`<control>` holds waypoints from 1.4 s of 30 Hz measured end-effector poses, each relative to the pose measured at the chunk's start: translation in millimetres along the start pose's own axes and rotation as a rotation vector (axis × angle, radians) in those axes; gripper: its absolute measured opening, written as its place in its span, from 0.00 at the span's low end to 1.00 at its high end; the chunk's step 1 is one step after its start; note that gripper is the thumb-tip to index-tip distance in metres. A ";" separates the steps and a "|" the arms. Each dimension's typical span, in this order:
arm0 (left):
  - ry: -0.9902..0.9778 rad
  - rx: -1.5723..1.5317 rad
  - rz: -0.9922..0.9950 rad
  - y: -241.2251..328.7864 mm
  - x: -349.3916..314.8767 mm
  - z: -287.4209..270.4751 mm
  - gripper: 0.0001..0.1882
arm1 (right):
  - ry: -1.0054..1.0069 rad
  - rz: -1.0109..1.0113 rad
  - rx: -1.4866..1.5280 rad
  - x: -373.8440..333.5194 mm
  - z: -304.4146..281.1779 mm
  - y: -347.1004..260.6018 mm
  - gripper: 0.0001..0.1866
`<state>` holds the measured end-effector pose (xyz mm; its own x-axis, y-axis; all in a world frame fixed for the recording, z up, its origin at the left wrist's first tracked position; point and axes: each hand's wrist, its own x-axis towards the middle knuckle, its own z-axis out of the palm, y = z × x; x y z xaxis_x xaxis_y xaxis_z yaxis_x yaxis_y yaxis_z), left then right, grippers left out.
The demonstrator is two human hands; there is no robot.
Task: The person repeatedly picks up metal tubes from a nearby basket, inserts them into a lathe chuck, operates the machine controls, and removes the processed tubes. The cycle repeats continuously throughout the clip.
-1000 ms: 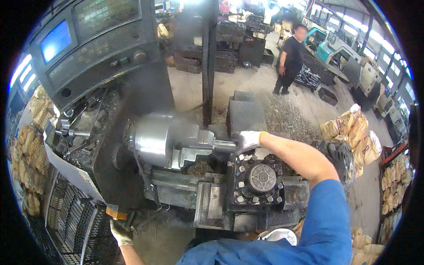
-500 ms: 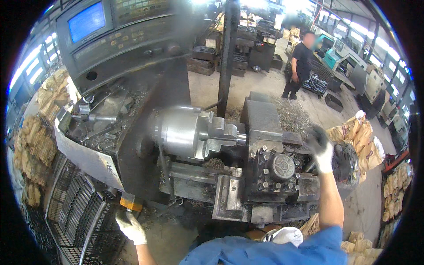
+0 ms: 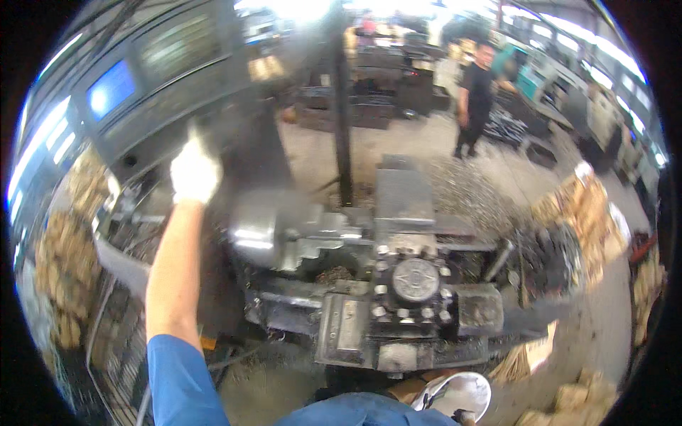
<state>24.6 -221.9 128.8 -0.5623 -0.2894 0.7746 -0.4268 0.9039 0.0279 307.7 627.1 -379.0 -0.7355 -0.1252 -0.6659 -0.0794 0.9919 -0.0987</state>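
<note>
My left hand (image 3: 195,172), in a white glove, is raised in front of the lower part of the machine's grey control panel (image 3: 160,106). One finger seems to point upward, but motion smears the rest, and I cannot tell whether it touches the panel. My right hand is not in view. To the right of my left arm, the lathe's shiny metal chuck (image 3: 259,238) has stepped jaws holding a short bright workpiece (image 3: 351,232). Right of it stands the tool post (image 3: 415,280), ringed with bolts.
A blue-lit screen (image 3: 111,89) glows at the upper left. A dark upright post (image 3: 342,128) rises behind the lathe. Metal chips (image 3: 469,188) cover the floor beyond it. Farther back stands a person in dark clothes (image 3: 475,103). A white bucket (image 3: 477,389) sits below the lathe.
My left hand has risen from beside the orange block at lower left to the control panel. My right hand has left the lathe's right side and dropped out of view. The view has shifted.
</note>
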 end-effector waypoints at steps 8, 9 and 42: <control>0.004 0.069 0.009 5.1 -12.2 -21.5 0.42 | -0.224 -0.300 -0.241 22.6 87.3 -3.6 0.17; 0.032 -0.115 0.009 29.9 -34.8 -39.5 0.37 | -0.144 -0.316 -0.157 32.3 107.6 12.7 0.16; -0.548 -0.049 -2.545 198.9 -944.9 -505.2 0.30 | -0.275 -2.017 -1.343 51.9 186.2 -761.6 0.08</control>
<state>828.8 390.5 -278.4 0.5928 -0.2423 -0.7681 -0.2181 -0.9663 0.1365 455.3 -138.5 -476.1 0.7914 -0.4103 -0.4532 -0.5435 -0.8116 -0.2144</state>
